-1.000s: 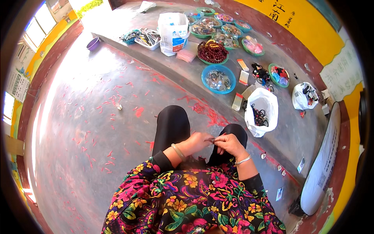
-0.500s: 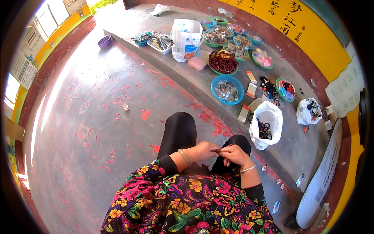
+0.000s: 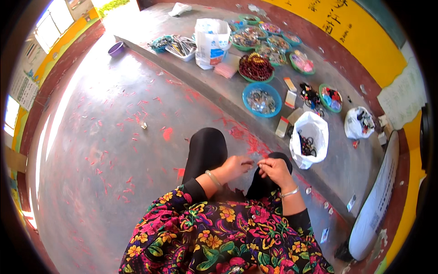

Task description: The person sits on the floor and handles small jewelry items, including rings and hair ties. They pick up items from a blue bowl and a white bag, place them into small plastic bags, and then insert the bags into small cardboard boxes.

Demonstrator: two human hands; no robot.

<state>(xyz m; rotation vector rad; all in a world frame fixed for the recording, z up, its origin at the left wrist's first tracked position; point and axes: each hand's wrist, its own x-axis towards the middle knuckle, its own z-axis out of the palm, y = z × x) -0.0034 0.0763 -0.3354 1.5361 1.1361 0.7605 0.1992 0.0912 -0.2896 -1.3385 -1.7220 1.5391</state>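
Above my knees, my left hand (image 3: 236, 168) and my right hand (image 3: 275, 171) are a short way apart with their fingers drawn together. A faint, pale, see-through bit shows in the gap between the fingertips; it is too small and blurred to name. Each hand seems pinched, and what it holds cannot be made out. Nearest on the raised ledge stands a white bag (image 3: 296, 148) with its mouth open and dark, loop-like pieces (image 3: 307, 145) inside. Behind it is a blue basin (image 3: 274, 98) of small clear packets (image 3: 260, 101).
Dark red beads (image 3: 255, 67) fill a basin on the ledge, with several more basins behind. A tall white bag (image 3: 211, 50) stands beside a tray of slim tools (image 3: 181, 46). A purple bowl (image 3: 116, 49) and red scraps (image 3: 168, 134) lie on the floor. A long white sack (image 3: 372, 205) leans at right.
My hands, which were touching at the fingertips, have drawn apart, the left one to the left. The view has shifted slightly.
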